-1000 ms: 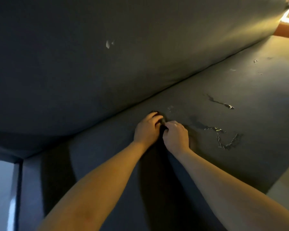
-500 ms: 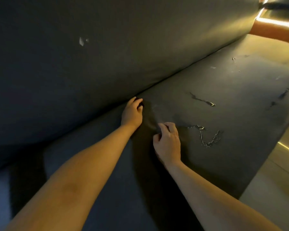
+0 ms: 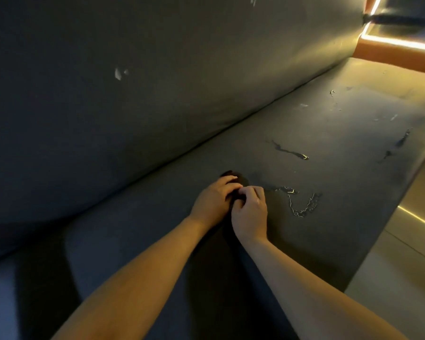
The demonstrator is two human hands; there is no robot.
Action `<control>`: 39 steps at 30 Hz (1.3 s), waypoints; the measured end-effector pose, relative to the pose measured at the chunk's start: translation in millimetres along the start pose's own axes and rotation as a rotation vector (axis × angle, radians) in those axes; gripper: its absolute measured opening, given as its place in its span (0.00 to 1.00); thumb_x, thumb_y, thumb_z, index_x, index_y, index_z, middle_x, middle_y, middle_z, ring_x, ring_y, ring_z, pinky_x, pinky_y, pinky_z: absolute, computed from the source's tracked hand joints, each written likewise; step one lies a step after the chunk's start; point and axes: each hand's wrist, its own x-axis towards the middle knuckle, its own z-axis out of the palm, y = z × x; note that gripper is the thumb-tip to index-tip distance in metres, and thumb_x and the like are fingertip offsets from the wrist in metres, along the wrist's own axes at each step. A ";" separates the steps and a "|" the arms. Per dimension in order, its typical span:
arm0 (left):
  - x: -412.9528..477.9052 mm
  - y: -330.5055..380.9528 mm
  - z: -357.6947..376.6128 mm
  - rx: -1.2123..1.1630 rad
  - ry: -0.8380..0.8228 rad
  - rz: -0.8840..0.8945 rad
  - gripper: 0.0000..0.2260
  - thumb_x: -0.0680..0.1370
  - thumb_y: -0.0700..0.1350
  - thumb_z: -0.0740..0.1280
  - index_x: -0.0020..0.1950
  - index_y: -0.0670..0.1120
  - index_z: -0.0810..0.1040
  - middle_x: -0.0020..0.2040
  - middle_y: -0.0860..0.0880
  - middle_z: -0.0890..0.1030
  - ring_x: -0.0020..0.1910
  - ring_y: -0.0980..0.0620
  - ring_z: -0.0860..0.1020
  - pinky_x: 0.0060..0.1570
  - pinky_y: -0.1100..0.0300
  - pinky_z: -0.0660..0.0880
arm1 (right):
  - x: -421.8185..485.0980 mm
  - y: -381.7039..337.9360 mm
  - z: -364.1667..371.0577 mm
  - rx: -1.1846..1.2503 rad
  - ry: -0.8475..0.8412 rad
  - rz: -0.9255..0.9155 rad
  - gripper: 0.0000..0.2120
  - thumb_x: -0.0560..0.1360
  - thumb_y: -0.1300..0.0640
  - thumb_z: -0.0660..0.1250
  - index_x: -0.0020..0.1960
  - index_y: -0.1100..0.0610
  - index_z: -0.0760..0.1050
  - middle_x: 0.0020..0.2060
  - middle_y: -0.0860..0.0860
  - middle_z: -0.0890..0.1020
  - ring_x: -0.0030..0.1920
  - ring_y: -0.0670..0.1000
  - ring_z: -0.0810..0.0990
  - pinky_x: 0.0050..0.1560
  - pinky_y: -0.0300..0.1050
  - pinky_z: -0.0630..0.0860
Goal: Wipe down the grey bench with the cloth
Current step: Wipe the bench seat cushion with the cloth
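Cloth (image 3: pixel 239 179) — likely soft, limp, light — lies bunched on the grey bench (image 3: pixel 329 168), your left hand (image 3: pixel 212 200) curled over it, your right hand (image 3: pixel 250 214) pinching its near edge; hold the wad, not a corner.

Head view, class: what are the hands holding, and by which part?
A bunched dark cloth: the left hand curls over its middle, the right hand pinches its near side.

Left hand (image 3: pixel 212 200) and right hand (image 3: pixel 250 214) touch, fingers curled.
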 end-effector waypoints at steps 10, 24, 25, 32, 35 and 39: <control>41.1 -78.8 -38.1 0.086 0.338 -0.378 0.17 0.84 0.39 0.58 0.73 0.44 0.74 0.77 0.45 0.66 0.75 0.45 0.67 0.72 0.50 0.67 | 0.3 8.1 14.8 -0.193 -0.125 -0.144 0.14 0.80 0.60 0.66 0.65 0.55 0.80 0.67 0.48 0.76 0.73 0.48 0.69 0.75 0.46 0.66; 13.3 -13.3 -7.4 0.032 0.128 -0.209 0.15 0.85 0.45 0.58 0.71 0.49 0.76 0.76 0.50 0.70 0.74 0.50 0.68 0.70 0.52 0.66 | 6.9 -5.3 -7.7 0.124 -0.053 0.052 0.12 0.78 0.67 0.65 0.52 0.51 0.74 0.51 0.45 0.72 0.48 0.38 0.73 0.47 0.28 0.67; 7.7 -3.6 -3.6 0.032 0.111 -0.201 0.15 0.85 0.45 0.59 0.71 0.48 0.76 0.76 0.49 0.70 0.74 0.50 0.68 0.70 0.52 0.66 | 7.3 -7.3 -13.7 0.173 -0.065 0.068 0.13 0.78 0.68 0.64 0.53 0.51 0.73 0.51 0.44 0.71 0.49 0.40 0.73 0.46 0.28 0.67; -27.7 62.3 10.6 -0.127 0.019 -0.124 0.15 0.83 0.48 0.62 0.70 0.52 0.76 0.68 0.52 0.76 0.65 0.53 0.76 0.63 0.55 0.73 | -17.0 -2.9 -60.4 0.179 -0.102 0.117 0.17 0.80 0.64 0.62 0.67 0.52 0.71 0.58 0.47 0.70 0.51 0.40 0.73 0.48 0.28 0.68; -40.1 80.4 7.0 -0.392 -0.049 -0.164 0.19 0.80 0.50 0.68 0.70 0.55 0.69 0.64 0.55 0.75 0.60 0.57 0.76 0.52 0.65 0.71 | -26.6 0.0 -67.6 0.189 -0.146 0.156 0.18 0.82 0.60 0.60 0.70 0.49 0.71 0.60 0.47 0.70 0.55 0.43 0.72 0.49 0.29 0.65; -53.2 66.3 -16.7 -0.695 0.069 -0.186 0.20 0.77 0.43 0.67 0.67 0.57 0.67 0.72 0.52 0.65 0.68 0.56 0.69 0.67 0.58 0.71 | -30.3 0.5 -68.4 0.184 -0.170 0.121 0.17 0.84 0.53 0.60 0.72 0.48 0.71 0.63 0.48 0.70 0.56 0.43 0.74 0.54 0.35 0.73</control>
